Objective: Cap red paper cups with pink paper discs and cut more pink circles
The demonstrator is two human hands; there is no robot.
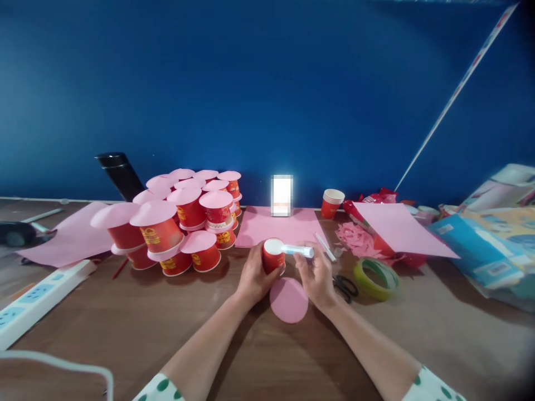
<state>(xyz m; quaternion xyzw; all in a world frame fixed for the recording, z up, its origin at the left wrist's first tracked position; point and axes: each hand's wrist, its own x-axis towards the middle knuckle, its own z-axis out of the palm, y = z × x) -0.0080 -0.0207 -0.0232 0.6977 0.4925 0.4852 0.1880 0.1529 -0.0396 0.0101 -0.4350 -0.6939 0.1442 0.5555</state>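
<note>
My left hand (256,273) is wrapped round a red paper cup (271,260), which seems to stand upside down with its white end up. In my right hand (316,273) is a white and light-blue glue stick (297,251), lying nearly level, its tip at the edge of the cup's white end. Just below the cup and between my hands lies a pink paper disc (288,301), flat on the table. To the left, several red cups (156,236) stand upside down in two layers, topped with pink paper discs (199,242).
Pink paper sheets (251,225) lie behind my hands. On the right are black scissors (346,287), a green tape roll (377,280), pink paper scraps (357,239) and nested cups (332,204). A power strip (44,298) and black bottle (121,174) are on the left.
</note>
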